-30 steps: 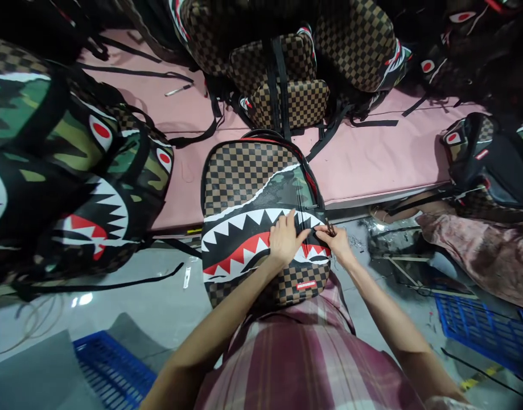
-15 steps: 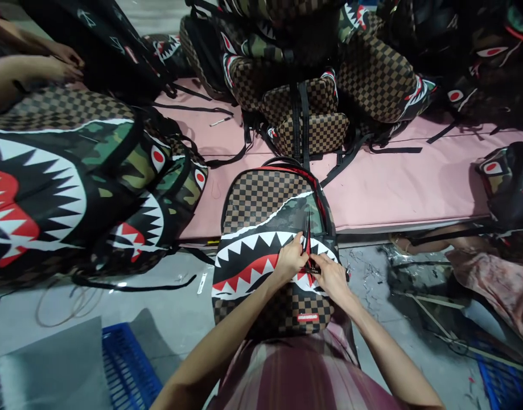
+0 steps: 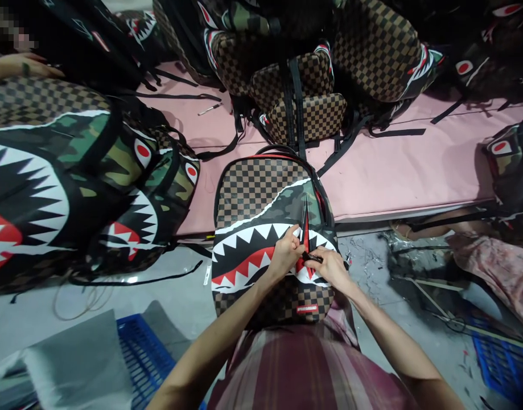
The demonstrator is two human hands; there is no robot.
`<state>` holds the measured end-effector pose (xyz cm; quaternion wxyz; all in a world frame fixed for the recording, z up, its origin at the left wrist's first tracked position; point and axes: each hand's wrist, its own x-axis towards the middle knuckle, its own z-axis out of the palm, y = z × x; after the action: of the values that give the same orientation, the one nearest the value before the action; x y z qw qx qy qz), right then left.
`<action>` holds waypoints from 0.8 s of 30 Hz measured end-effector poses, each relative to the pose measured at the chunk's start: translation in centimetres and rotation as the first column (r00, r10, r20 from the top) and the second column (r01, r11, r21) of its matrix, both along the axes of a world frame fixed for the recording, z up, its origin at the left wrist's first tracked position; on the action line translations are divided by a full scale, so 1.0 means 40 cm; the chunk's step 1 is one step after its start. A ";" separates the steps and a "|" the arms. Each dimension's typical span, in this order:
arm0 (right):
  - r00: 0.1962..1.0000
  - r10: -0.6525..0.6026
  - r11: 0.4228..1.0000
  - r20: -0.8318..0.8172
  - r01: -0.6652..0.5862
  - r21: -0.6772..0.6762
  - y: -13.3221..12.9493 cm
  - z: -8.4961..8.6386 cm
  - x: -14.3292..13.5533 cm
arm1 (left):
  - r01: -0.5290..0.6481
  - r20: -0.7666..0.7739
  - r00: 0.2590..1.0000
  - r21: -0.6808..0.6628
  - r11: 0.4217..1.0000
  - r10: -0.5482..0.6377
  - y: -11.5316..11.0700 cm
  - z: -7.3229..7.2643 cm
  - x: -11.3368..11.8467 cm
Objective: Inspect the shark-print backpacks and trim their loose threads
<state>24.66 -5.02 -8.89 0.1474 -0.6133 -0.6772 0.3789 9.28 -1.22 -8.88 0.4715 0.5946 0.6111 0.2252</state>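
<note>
A backpack (image 3: 261,191) with brown-black checks, a camouflage patch and a shark-mouth print leans upright between my lap and the pink table edge. Down its right front runs an upright zip opening (image 3: 305,228), parted to show red lining. My left hand (image 3: 287,250) is closed at the left edge of this opening, fingers pinched on the fabric. Just right of it, my right hand (image 3: 329,266) is closed around a small dark tool (image 3: 314,258), whose exact kind I cannot make out. The tool lies against the opening's lower part.
Several similar backpacks (image 3: 310,119) are heaped across the pink table (image 3: 415,176), straps trailing. At left, another person's hand (image 3: 28,65) is above a large shark-print backpack (image 3: 26,193). Blue crates (image 3: 144,353) stand on the floor; thread scraps lie at right.
The view has shifted slightly. My right hand has turned, and the dark tool now shows more clearly beside the opening. My left hand stays at the zip edge. The other person's hand has moved left.
</note>
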 end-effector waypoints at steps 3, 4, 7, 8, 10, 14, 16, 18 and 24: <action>0.978 -0.159 0.986 -0.135 0.165 0.034 -0.012 -0.013 -0.009 | 0.062 -0.169 0.984 -0.003 0.998 -0.062 0.018 0.012 0.015; 0.965 -0.195 0.976 -0.178 0.209 0.065 -0.024 -0.020 -0.011 | 0.089 -0.259 0.962 0.006 0.996 -0.084 0.027 0.017 0.022; 0.954 -0.144 0.960 -0.264 0.199 0.196 -0.094 -0.043 -0.008 | 0.161 -0.542 0.833 0.042 0.986 -0.113 0.052 0.033 0.047; 0.964 -0.068 0.960 -0.257 0.133 0.245 -0.125 -0.051 -0.003 | 0.191 -0.612 0.782 0.050 0.980 -0.121 0.057 0.038 0.054; 0.979 0.088 0.952 -0.186 -0.028 0.306 -0.181 -0.065 0.010 | 0.266 -0.697 0.699 0.048 0.963 -0.158 0.061 0.047 0.062; 0.974 0.127 0.955 -0.186 -0.070 0.288 -0.163 -0.069 0.071 | 0.411 -0.758 0.601 0.022 0.911 -0.253 0.052 0.059 0.059; 0.963 -0.105 0.948 -0.247 0.172 0.266 -0.058 -0.067 0.128 | 0.430 -0.765 0.587 0.015 0.903 -0.267 0.047 0.067 0.053; 0.894 -0.408 0.853 -0.184 0.446 0.273 0.089 -0.074 0.194 | 0.423 -0.764 0.592 0.021 0.906 -0.259 0.043 0.077 0.048; 0.902 -0.428 0.885 0.061 0.404 0.231 0.360 -0.062 0.247 | 0.422 -0.801 0.565 0.075 0.903 -0.198 0.021 0.112 0.041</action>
<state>34.55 9.39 -11.37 0.2523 -0.7449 -0.5735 0.2293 10.90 -0.37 -4.38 0.1117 0.7870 0.6034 -0.0635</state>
